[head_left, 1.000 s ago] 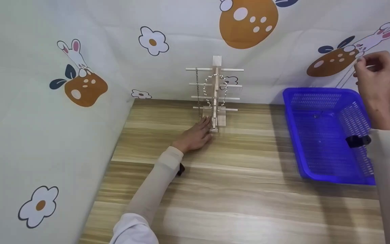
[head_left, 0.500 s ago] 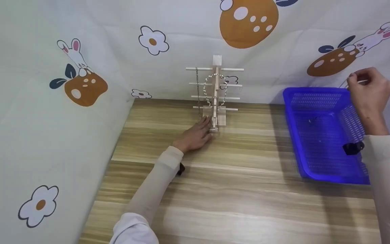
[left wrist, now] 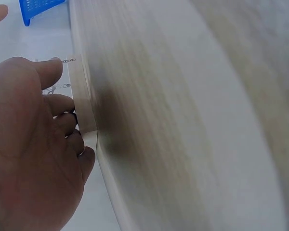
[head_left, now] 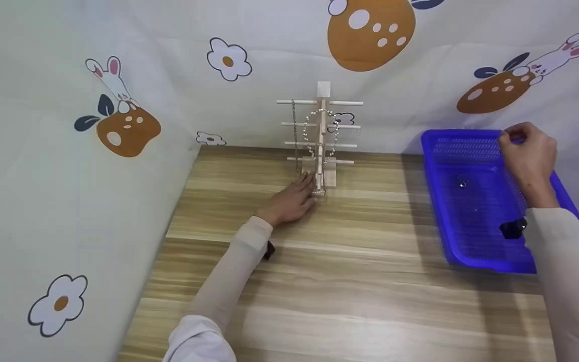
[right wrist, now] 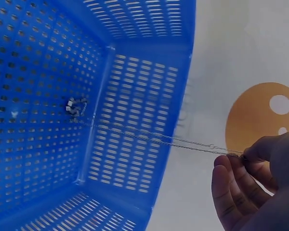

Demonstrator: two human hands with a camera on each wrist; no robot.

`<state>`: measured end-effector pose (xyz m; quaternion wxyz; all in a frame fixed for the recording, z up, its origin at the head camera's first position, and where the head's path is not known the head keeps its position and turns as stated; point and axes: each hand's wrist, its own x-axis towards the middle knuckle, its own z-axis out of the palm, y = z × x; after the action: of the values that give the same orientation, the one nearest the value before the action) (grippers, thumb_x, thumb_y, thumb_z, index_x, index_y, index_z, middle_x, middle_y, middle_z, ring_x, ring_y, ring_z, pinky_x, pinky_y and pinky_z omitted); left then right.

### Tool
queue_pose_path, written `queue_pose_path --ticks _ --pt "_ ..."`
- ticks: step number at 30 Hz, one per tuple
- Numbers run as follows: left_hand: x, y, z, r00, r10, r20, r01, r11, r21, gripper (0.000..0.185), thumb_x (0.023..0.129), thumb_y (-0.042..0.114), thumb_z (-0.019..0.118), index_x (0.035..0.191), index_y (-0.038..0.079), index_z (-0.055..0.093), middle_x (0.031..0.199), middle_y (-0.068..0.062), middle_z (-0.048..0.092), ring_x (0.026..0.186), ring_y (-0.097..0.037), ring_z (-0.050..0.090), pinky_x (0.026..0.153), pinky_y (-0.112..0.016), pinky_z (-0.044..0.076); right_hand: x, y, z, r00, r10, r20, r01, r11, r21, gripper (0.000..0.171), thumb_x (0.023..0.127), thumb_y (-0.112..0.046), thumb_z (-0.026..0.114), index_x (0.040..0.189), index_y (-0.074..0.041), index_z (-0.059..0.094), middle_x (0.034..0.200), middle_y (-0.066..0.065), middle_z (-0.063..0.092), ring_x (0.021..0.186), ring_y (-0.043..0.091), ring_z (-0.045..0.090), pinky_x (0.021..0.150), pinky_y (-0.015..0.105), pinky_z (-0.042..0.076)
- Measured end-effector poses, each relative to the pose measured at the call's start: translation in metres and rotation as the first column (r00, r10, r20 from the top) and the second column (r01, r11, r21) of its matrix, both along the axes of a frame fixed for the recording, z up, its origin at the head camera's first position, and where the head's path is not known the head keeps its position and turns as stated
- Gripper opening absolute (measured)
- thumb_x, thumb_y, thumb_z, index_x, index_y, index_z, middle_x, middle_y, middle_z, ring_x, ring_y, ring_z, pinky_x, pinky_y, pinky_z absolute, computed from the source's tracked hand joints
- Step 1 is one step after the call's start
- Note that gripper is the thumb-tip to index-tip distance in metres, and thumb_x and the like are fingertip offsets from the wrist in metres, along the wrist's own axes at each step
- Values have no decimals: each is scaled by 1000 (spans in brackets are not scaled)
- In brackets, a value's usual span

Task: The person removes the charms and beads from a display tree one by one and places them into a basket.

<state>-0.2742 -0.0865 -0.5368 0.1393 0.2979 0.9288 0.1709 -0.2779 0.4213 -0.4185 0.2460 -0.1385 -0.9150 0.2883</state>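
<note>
High over the blue basket's right side, my right hand (head_left: pixel 531 151) pinches a thin chain necklace (right wrist: pixel 156 138) between thumb and fingertips. In the right wrist view its two strands slope down past the basket wall to a small silvery cluster (right wrist: pixel 76 108) near the basket floor. My left hand (head_left: pixel 289 200) lies low at the wooden jewelry stand (head_left: pixel 323 115), fingers stretched against its base (left wrist: pixel 85 103). A pearl-like beaded necklace (head_left: pixel 306 131) loops around the stand's upper pegs. From the top left peg hangs a dark chain (head_left: pixel 294 133).
The blue perforated basket (head_left: pixel 438 211) stands on the wood-grain table (head_left: pixel 360 271) at the right. Behind the stand rises a pale printed cloth backdrop (head_left: pixel 269 30), which continues along the left side.
My right hand has come down and to the left over the basket, still pinching the chain necklace. My left hand stays at the stand's base.
</note>
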Motion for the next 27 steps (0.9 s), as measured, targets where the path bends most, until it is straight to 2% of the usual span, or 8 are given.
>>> queue_pose_path --ticks 2,5,8,10,18,21,25,27 --pt "0 0 0 1000 3 6 -3 1000 -8 68 117 41 32 170 3 13 181 -9 2 168 -30 2 138 -44 13 0 -1 -3 1000 3 3 -3 1000 12 32 101 -28 58 111 -3 77 77 -30 51 65 -17 38 68 22 34" --pt "-1 0 -1 1000 3 6 -3 1000 -6 68 117 42 33 170 3 13 181 -9 2 168 -29 2 137 -45 13 -1 -3 -5 1000 17 22 -17 1000 19 33 102 -28 58 112 -2 76 87 -4 69 65 -16 37 68 23 35" --pt "-2 0 -2 1000 -1 -1 1 1000 5 68 117 41 34 170 2 15 181 -11 4 168 -30 3 137 -46 14 -1 -5 -6 999 32 27 -32 999 23 34 102 -27 58 113 0 76 102 17 72 65 -15 38 69 23 36" --pt "-2 0 -2 1000 -1 -5 1 1000 9 68 117 40 34 169 2 15 181 -11 4 168 -31 3 137 -47 14 -1 -6 -6 999 37 22 -38 999 23 33 102 -27 58 112 0 76 100 16 72 65 -15 39 70 23 36" --pt "-2 0 -2 1000 -3 -15 3 1000 6 67 117 40 35 170 3 17 181 -12 5 168 -32 4 137 -47 15 -2 -7 -6 999 41 27 -42 999 7 33 102 -28 59 112 -2 77 79 -26 54 66 -13 41 69 22 36" --pt "-2 0 -1 1000 -5 -18 6 1000 7 67 117 40 35 169 2 17 181 -12 5 168 -32 5 137 -47 15 -3 -9 -6 998 43 34 -44 999 4 33 102 -28 59 112 -2 77 80 -20 59 66 -13 42 69 21 36" --pt "-1 0 0 1000 -12 -17 12 1000 7 68 117 39 35 169 1 16 180 -14 5 168 -34 5 137 -48 15 -3 -12 -6 997 57 45 -57 998 6 34 103 -28 58 114 -1 76 95 6 73 66 -12 43 68 20 37" --pt "-1 0 0 1000 -15 -12 15 1000 7 68 117 39 34 169 0 15 180 -14 4 168 -34 5 137 -47 14 -3 -13 -5 997 64 42 -64 998 6 34 103 -28 58 113 -2 76 96 7 73 66 -14 43 68 20 36"
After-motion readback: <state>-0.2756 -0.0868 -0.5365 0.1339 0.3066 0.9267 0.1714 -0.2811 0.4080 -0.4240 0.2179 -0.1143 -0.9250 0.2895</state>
